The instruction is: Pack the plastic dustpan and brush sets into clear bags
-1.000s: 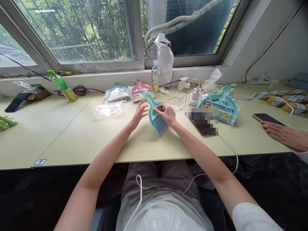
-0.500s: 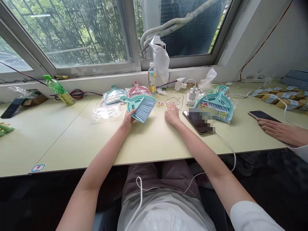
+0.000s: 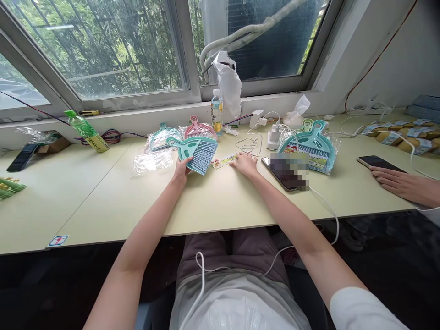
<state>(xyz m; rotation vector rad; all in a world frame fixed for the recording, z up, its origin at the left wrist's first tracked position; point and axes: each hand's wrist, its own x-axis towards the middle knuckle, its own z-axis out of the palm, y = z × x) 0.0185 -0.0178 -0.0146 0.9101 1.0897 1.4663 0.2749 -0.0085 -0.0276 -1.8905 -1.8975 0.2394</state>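
Observation:
A teal dustpan and brush set (image 3: 196, 152), its striped bristles facing up, is gripped at its left side by my left hand (image 3: 182, 168). My right hand (image 3: 244, 163) rests on the table with its fingers on the right end of a printed label card (image 3: 222, 161). Behind the held set lie a wrapped teal set (image 3: 164, 135), a wrapped pink set (image 3: 199, 128) and a clear plastic bag (image 3: 152, 162). Further teal sets in wrapping (image 3: 311, 146) lie right of my right hand, with a phone (image 3: 287, 175) in front of them.
On the pale table (image 3: 113, 201) a green bottle (image 3: 90, 133) leans at the left. A clear drink bottle (image 3: 217, 112) stands by the sill. Chargers and white cables (image 3: 252, 142) lie mid-back. At the right, another person's hand (image 3: 402, 183) rests on a dark phone (image 3: 381, 162).
The label card has come nearer and left under my right hand, and now lies beside the bristles. The teal set in my left hand has shifted slightly left.

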